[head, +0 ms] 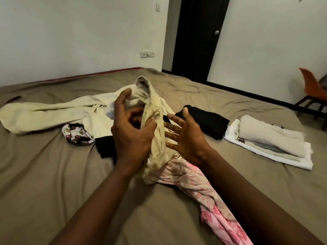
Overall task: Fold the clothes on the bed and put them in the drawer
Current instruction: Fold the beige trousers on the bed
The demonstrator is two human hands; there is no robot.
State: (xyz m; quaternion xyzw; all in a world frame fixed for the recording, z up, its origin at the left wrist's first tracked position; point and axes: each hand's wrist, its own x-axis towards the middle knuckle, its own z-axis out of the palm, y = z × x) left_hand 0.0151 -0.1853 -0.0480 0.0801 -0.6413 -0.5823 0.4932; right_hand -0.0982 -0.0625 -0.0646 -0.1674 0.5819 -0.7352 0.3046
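Left hand [131, 138]: my grip is closed round the pale cream crumpled garment [157, 138], which is bunched above the brown-sheeted bed [53, 174], long axis running away from me. Right hand [187, 140]: spread wide, touching the garment's right side. A pink patterned cloth [212, 209] trails from under the garment. A black garment [203, 119] and a stack of folded pale clothes [269, 138] lie to its right.
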